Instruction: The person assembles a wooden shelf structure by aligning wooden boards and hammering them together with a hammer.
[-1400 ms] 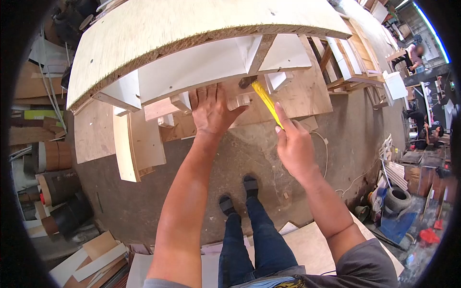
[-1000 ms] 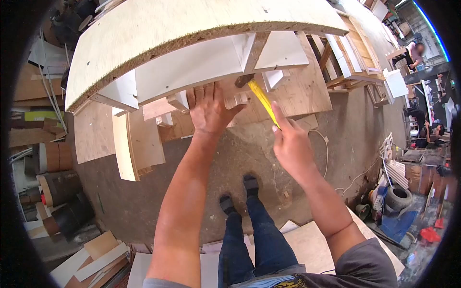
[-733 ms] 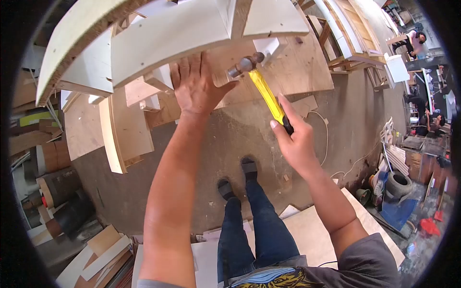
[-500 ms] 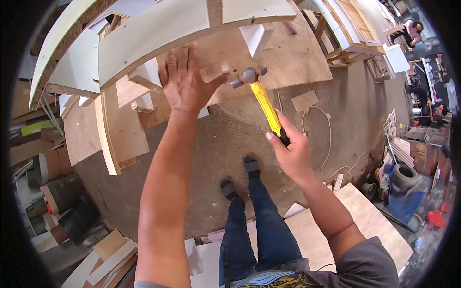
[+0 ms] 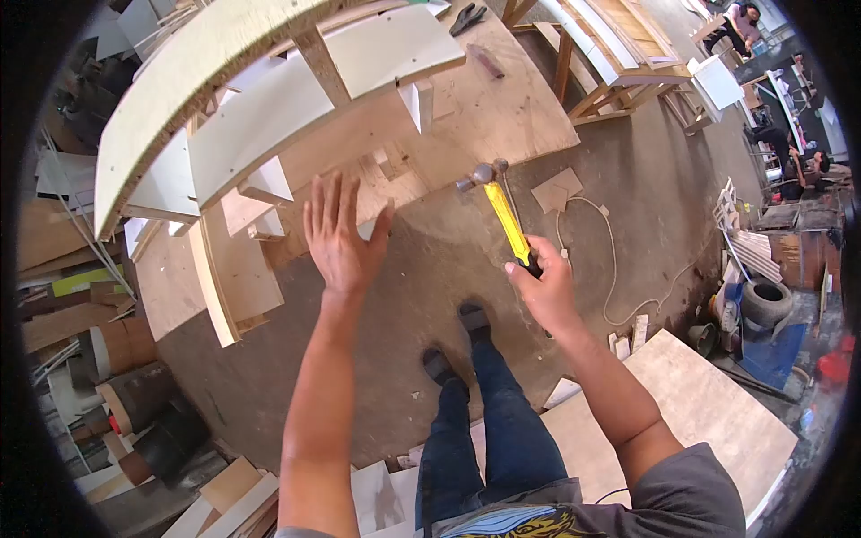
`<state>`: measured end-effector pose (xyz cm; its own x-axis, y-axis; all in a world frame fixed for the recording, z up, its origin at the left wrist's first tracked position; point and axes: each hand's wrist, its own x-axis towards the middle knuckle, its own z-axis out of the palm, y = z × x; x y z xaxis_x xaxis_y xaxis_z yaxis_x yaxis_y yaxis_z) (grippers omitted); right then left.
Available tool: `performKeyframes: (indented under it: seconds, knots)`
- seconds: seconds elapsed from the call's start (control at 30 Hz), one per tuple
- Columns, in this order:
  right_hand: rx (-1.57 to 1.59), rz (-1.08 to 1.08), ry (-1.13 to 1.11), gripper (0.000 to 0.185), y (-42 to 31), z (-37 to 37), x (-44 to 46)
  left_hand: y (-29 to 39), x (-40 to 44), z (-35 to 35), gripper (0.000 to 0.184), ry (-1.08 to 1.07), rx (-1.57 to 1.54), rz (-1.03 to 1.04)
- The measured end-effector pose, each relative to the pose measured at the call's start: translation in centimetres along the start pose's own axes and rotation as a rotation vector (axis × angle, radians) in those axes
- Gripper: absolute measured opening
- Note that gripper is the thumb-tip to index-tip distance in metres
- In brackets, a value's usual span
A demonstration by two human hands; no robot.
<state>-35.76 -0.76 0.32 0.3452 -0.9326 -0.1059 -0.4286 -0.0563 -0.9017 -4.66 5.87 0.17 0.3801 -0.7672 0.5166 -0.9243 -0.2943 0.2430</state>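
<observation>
Right grip (image 5: 549,291): closed around the black lower handle of a yellow ball-peen hammer (image 5: 505,215), centre-right of frame; head raised to upper left, apart from the wood. Left grip (image 5: 345,260): open, fingers spread, nothing held, near the front edge of the plywood worktop (image 5: 529,125); contact uncertain. Curved wooden frame (image 5: 260,130) at upper left, above the worktop. Judgement: for sound control, keep the wrist loose, the handle end firmly held, and the spread fingers clear of the hammer head.
</observation>
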Motion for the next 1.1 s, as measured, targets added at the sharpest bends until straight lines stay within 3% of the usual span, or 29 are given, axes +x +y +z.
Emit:
performKeyframes:
  seconds: [0.2,0.33,0.63,0.73,0.83,0.93,1.1]
  knots:
    - [-0.061,0.237,-0.079,0.034,-2.6,-2.0,2.1,3.9,-2.8,0.5,0.044,-0.163,-0.352,-0.16]
    - [-0.133,0.134,0.001,0.033,-2.1,-3.6,5.5,8.4,-1.2,0.4,0.031,-0.204,-0.506,-0.109]
    - [-0.274,-0.003,-0.021,0.035,-0.6,-6.2,19.3,12.1,8.1,9.0,0.021,-0.199,-0.379,-0.222]
    - [-0.361,0.035,-0.13,0.033,0.1,-6.9,23.5,11.9,9.7,13.4,0.022,-0.292,-0.247,-0.449]
    - [-0.313,-0.048,-0.15,0.031,0.9,-7.0,26.3,11.3,10.2,16.3,0.027,-0.091,-0.143,-0.315]
    - [-0.28,-0.106,-0.181,0.03,2.0,-6.7,28.4,10.8,10.5,17.2,0.033,-0.151,-0.096,-0.348]
    - [-0.485,-0.373,-0.029,0.032,2.5,-5.6,30.4,10.2,11.5,18.2,0.038,-0.149,-0.093,-0.346]
